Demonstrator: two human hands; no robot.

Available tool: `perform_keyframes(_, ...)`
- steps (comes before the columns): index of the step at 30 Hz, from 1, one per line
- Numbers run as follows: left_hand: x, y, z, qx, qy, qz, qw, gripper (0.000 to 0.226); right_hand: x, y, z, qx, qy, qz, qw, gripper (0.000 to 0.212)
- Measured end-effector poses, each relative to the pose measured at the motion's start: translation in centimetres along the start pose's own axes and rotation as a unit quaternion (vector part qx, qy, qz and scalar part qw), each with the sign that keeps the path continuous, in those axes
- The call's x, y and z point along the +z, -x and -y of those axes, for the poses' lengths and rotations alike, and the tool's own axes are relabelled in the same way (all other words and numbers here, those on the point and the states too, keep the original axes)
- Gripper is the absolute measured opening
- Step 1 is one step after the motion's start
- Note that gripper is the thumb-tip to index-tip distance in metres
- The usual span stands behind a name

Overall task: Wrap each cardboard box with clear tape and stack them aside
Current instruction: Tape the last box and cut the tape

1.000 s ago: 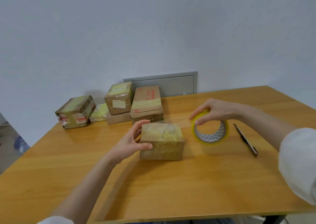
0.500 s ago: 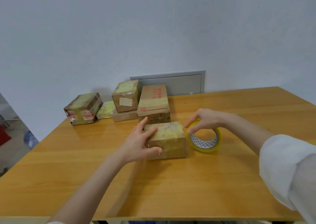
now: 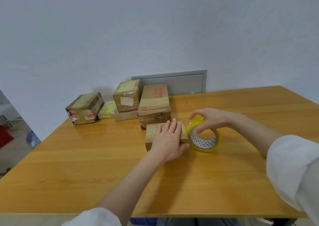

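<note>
A small cardboard box [image 3: 152, 135] lies on the wooden table [image 3: 86, 165] near the middle. My left hand [image 3: 168, 139] rests flat on its top, fingers straight, thumb down its right front corner. Right beside the box stands a yellow-tinted roll of clear tape [image 3: 205, 137] on its edge. My right hand [image 3: 207, 120] grips the roll from above, fingers curled over its rim and into its core. The tape appears to touch the box's right edge.
Taped cardboard boxes sit at the table's back left: one alone [image 3: 84, 108], a flat one [image 3: 107, 111], a stacked pair [image 3: 126, 98], and a larger stacked pair [image 3: 154, 105] just behind the small box. A grey wall panel [image 3: 172, 84] is behind them.
My left hand moved from the box's left side onto its top and now lies flat. My right hand brought the tape roll leftward and down against the box's right side.
</note>
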State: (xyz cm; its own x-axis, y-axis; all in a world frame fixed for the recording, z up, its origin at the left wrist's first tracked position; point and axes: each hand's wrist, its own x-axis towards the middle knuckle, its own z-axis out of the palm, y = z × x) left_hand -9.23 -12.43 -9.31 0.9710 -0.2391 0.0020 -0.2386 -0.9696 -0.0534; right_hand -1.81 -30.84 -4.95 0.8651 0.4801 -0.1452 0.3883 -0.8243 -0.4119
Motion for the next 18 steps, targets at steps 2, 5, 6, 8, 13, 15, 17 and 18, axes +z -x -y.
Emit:
perform_keyframes(2, -0.4, -0.3, -0.7, -0.023, 0.014, 0.017, 0.999, 0.088, -0.5, 1.1, -1.2, 0.028, -0.069, -0.02, 0.997, 0.062)
perform_keyframes(5, -0.8, -1.2, -1.8, -0.054, 0.045, 0.023, 0.997, 0.086, 0.2, 2.3, -2.5, 0.018, -0.163, -0.045, 0.985, 0.055)
perform_keyframes(6, -0.7, -1.4, -2.0, -0.055, 0.038, 0.021, 0.998, 0.083, 0.6, 2.6, -2.8, 0.008, -0.182, -0.061, 0.981, 0.052)
perform_keyframes(8, -0.9, -1.6, -2.0, -0.046, 0.019, 0.023, 0.998, 0.077, 0.8, 3.1, -3.3, -0.013, -0.181, -0.096, 0.979, 0.046)
perform_keyframes(13, -1.1, -1.6, -1.1, -0.036, 0.005, 0.024, 0.999, 0.072, -1.5, 3.3, -3.8, -0.041, -0.113, -0.105, 0.987, 0.048)
perform_keyframes(15, -0.8, -1.5, -1.0, -0.032, 0.002, 0.018, 0.999, 0.071, -1.7, 3.5, -4.7, -0.013, -0.062, -0.083, 0.995, 0.049)
perform_keyframes(17, -0.7, -1.5, -0.9, -0.029, 0.0, 0.018, 0.999, 0.071, -1.6, 4.1, -5.4, 0.016, -0.055, -0.052, 0.997, 0.047)
perform_keyframes(18, -0.8, -1.5, -0.9, -0.029, 0.0, 0.019, 0.999, 0.071, -1.5, 4.2, -5.6, 0.022, -0.061, -0.043, 0.997, 0.046)
